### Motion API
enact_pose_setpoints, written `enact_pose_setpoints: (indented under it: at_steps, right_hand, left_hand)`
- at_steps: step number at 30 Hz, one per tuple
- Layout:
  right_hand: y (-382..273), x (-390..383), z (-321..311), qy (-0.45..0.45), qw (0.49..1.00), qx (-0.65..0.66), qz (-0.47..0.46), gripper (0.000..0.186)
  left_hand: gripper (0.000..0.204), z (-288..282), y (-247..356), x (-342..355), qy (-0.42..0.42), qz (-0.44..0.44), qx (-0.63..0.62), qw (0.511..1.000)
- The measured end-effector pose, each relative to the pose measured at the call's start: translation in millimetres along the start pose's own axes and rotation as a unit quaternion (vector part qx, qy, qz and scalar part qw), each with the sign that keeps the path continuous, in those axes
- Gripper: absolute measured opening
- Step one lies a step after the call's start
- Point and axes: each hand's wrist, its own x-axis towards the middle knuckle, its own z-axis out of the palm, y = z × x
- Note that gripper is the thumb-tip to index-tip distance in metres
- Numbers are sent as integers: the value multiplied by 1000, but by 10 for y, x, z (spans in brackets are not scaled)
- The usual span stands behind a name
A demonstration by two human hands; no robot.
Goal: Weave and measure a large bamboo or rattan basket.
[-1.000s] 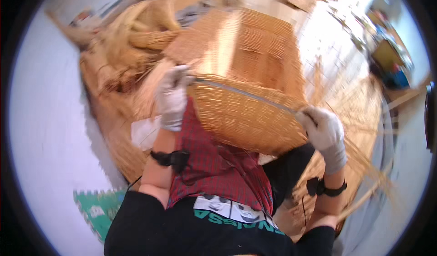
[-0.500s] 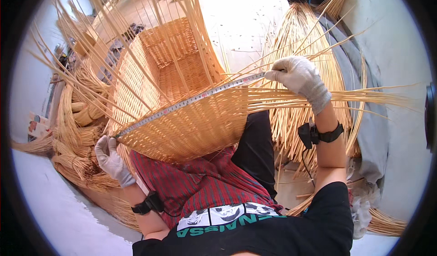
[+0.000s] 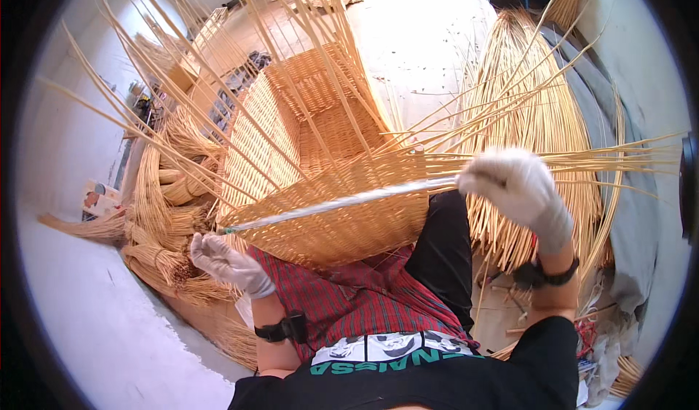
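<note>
A woven wicker basket is tilted across my lap, with long uncut stakes rising from its rim. A pale measuring tape, blurred by motion, runs across the basket's near side, just below the rim. My right hand, in a whitish glove, closes on the tape's right end; its fingers are smeared. Below the basket's left corner is my gloved left hand, its fingers loosely bent and apart. The tape's greenish end lies just above those fingertips, seemingly not held.
Long stakes stick out to the right behind my right hand. A large spread of loose wicker rods lies at the right, beside grey cloth. Bundled rods are heaped at the left by the wall.
My right hand has moved lower and further right, and the tape has dropped from the rim to the basket's side. The whole view has shifted, with basket and left hand now further right.
</note>
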Motion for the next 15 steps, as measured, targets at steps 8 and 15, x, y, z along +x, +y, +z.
enact_pose_setpoints:
  at_steps: [8,15]
  right_hand:
    - [519,-1166,1044,-181,853,244,424,24]
    - [613,-1770,1168,-119,814,476,310,33]
  left_hand:
    - [58,1096,1488,-391,-405,339,22,849]
    - [78,1634,1460,-459,-531,260,100,800]
